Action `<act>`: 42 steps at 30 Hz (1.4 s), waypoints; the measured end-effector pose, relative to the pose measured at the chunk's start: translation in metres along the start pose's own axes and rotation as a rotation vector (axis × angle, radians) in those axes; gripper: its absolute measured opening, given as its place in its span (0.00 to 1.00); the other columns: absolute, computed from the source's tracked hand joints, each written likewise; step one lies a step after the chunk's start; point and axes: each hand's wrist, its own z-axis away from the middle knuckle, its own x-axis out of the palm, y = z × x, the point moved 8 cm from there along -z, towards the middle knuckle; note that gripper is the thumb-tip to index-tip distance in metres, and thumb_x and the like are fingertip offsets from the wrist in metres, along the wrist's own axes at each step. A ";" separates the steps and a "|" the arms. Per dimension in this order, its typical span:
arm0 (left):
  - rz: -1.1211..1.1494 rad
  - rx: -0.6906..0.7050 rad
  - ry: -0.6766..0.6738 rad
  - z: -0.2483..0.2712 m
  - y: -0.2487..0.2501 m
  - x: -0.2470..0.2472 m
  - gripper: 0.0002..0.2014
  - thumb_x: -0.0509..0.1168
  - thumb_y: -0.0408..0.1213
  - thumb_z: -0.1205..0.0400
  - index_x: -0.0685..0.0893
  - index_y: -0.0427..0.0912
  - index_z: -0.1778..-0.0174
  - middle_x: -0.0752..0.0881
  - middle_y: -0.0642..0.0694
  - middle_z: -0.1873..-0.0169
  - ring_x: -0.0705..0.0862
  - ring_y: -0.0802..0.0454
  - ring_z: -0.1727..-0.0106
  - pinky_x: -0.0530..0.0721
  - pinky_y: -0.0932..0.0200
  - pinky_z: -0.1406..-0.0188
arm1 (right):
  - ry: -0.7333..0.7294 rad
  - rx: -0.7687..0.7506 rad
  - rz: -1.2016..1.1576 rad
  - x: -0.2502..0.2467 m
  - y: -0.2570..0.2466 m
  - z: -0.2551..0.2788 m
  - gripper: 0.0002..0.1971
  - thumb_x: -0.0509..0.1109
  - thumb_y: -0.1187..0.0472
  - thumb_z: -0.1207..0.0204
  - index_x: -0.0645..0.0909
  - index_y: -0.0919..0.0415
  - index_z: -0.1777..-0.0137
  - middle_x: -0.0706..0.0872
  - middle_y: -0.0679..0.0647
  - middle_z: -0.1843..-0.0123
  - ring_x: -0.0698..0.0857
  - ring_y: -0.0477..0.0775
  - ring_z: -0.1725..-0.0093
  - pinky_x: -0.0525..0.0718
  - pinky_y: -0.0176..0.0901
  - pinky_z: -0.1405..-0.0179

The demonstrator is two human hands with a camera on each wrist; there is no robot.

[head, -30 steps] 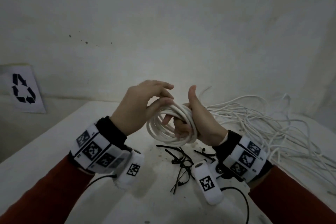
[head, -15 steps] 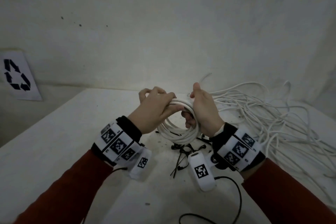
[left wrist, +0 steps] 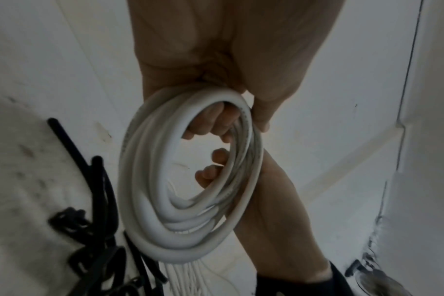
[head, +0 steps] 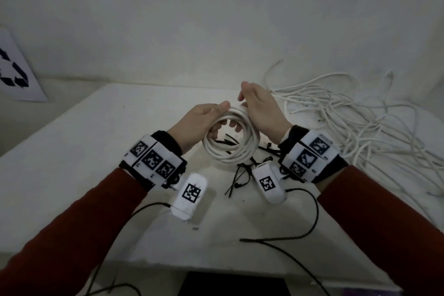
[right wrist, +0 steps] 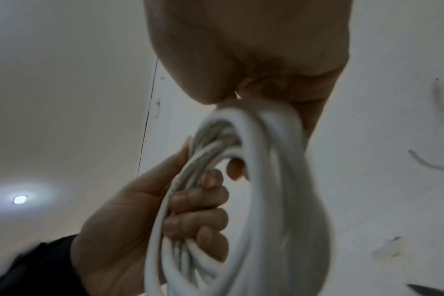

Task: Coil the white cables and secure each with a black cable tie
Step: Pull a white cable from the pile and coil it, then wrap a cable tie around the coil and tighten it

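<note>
While the coil [head: 230, 142] hangs untied above the surface [head: 96, 142], the left hand [head: 199, 125] and right hand [head: 262, 110] both grip its top. Loosening either grip to reach the ties [head: 240, 175] below could let the springy loops splay and catch the loose cables [head: 348, 122] at right.

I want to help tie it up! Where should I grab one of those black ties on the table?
Take a black tie by a thin tail sticking out toward you at the near edge of the pile, coming from above with two fingers. The ties lie flat and tangled on the table beneath the white coil, so a free end should pull out most easily.
</note>
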 end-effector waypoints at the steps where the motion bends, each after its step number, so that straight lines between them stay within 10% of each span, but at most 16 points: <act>1: -0.005 -0.016 0.042 0.001 -0.004 -0.007 0.23 0.57 0.48 0.14 0.78 0.30 0.62 0.69 0.50 0.78 0.67 0.56 0.79 0.72 0.63 0.74 | -0.039 0.015 0.036 0.000 0.004 0.001 0.19 0.52 0.46 0.14 0.74 0.54 0.61 0.83 0.55 0.63 0.83 0.57 0.60 0.80 0.54 0.53; 5: 0.013 -0.063 0.198 0.001 -0.017 -0.046 0.20 0.60 0.50 0.16 0.78 0.38 0.66 0.71 0.55 0.83 0.69 0.56 0.80 0.73 0.58 0.70 | -0.142 0.071 0.230 -0.010 0.022 0.011 0.14 0.56 0.52 0.15 0.78 0.59 0.52 0.88 0.51 0.56 0.85 0.53 0.58 0.82 0.48 0.51; 11: 0.173 -0.106 0.351 -0.002 -0.029 -0.093 0.20 0.62 0.52 0.17 0.78 0.37 0.65 0.71 0.53 0.83 0.70 0.55 0.82 0.71 0.54 0.68 | -0.798 -0.328 0.815 0.037 0.016 0.061 0.09 0.72 0.58 0.24 0.86 0.50 0.45 0.80 0.48 0.47 0.75 0.45 0.49 0.75 0.38 0.47; 16: 0.268 -0.169 0.400 -0.007 -0.036 -0.097 0.19 0.61 0.50 0.16 0.78 0.37 0.64 0.72 0.52 0.83 0.70 0.55 0.83 0.72 0.58 0.70 | -0.987 -0.407 1.079 0.077 0.033 0.075 0.11 0.75 0.60 0.26 0.87 0.52 0.44 0.76 0.49 0.40 0.73 0.52 0.36 0.78 0.44 0.48; 22: 0.290 -0.188 0.395 -0.009 -0.039 -0.091 0.19 0.62 0.49 0.16 0.78 0.37 0.65 0.72 0.52 0.84 0.69 0.55 0.83 0.71 0.58 0.70 | -0.836 -0.373 0.814 0.061 0.010 0.046 0.09 0.78 0.53 0.30 0.91 0.51 0.51 0.85 0.46 0.50 0.81 0.49 0.50 0.74 0.32 0.58; 27: 0.290 -0.199 0.389 -0.016 -0.039 -0.086 0.20 0.62 0.50 0.16 0.79 0.37 0.65 0.72 0.51 0.84 0.70 0.55 0.83 0.71 0.58 0.71 | -0.583 -0.158 0.309 0.009 -0.006 0.018 0.05 0.79 0.56 0.30 0.90 0.43 0.58 0.93 0.50 0.54 0.89 0.46 0.56 0.83 0.37 0.49; 32: 0.277 -0.189 0.367 -0.027 -0.035 -0.074 0.19 0.62 0.50 0.17 0.79 0.37 0.65 0.72 0.51 0.83 0.70 0.55 0.83 0.71 0.57 0.70 | -0.354 -0.021 -0.035 -0.021 0.010 0.001 0.01 0.76 0.63 0.26 0.89 0.58 0.57 0.92 0.61 0.54 0.90 0.51 0.63 0.90 0.45 0.53; 42: 0.188 -0.083 0.406 -0.048 -0.015 -0.056 0.18 0.63 0.50 0.17 0.79 0.37 0.62 0.73 0.49 0.77 0.71 0.55 0.80 0.72 0.59 0.71 | -0.119 -0.302 0.375 -0.028 0.025 -0.013 0.07 0.69 0.60 0.20 0.78 0.52 0.60 0.89 0.52 0.61 0.88 0.53 0.58 0.84 0.49 0.55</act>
